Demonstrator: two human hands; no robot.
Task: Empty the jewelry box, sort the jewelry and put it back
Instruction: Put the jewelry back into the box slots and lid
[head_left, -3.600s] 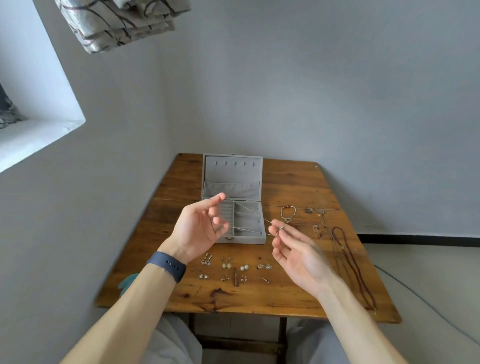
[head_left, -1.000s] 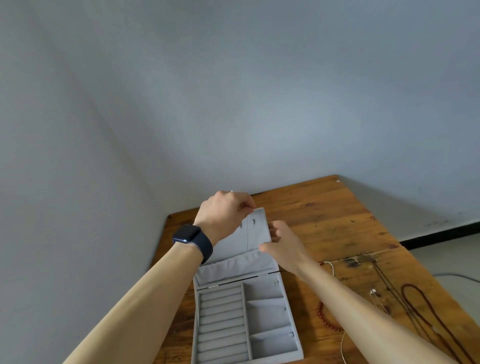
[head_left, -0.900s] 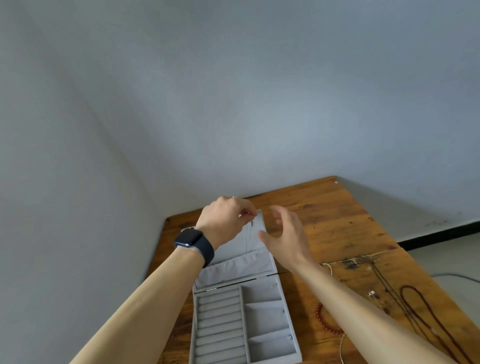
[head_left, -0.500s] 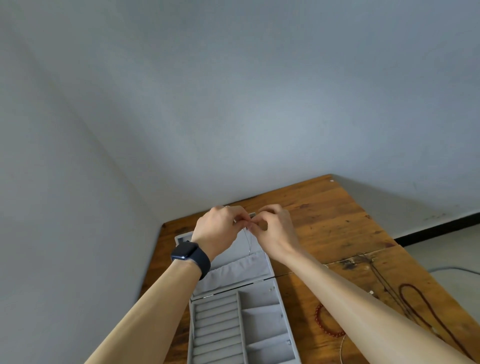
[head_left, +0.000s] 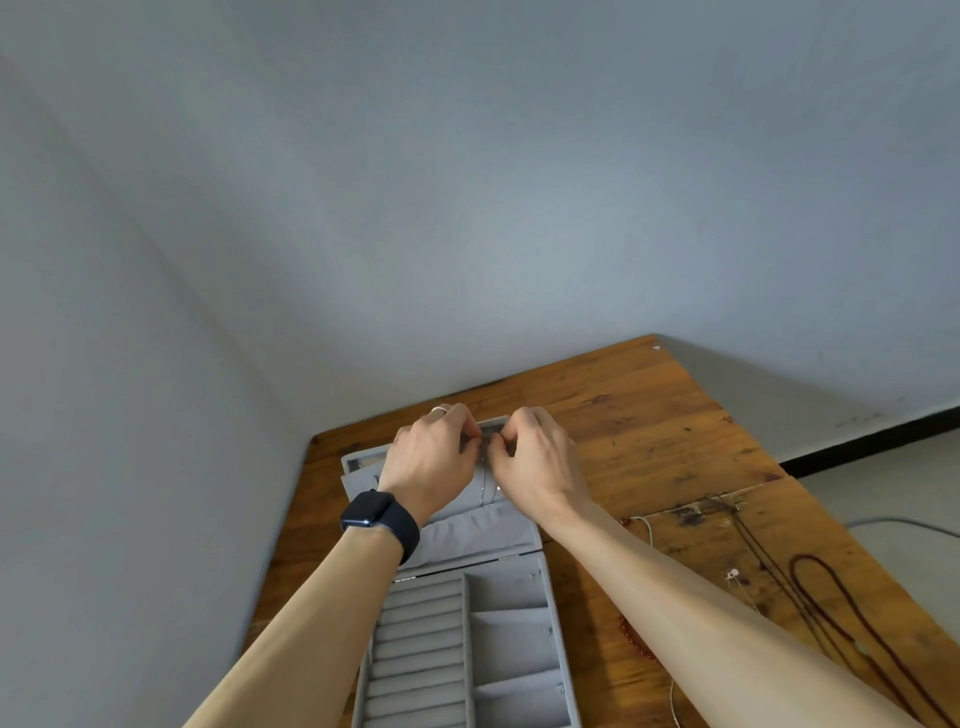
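Seen from the person's own head, both forearms reach forward over a wooden table to an open grey jewelry box. Its lid stands raised at the far end. Its divided tray lies nearer the person, between the two forearms.

The left hand and right hand meet at the lid's top edge, knuckles up, fingertips almost touching. Each hand has its fingers curled and pinches the upper end of a thin silver chain. The chain hangs straight down between the hands against the lid's inner face.

A ring sits on a left finger and a dark smartwatch on the left wrist.

On the table to the right of the box lie a red bead bracelet, partly hidden by the right forearm, some thin chains and a dark cord necklace. All are well apart from the hands. Grey walls rise behind the table.
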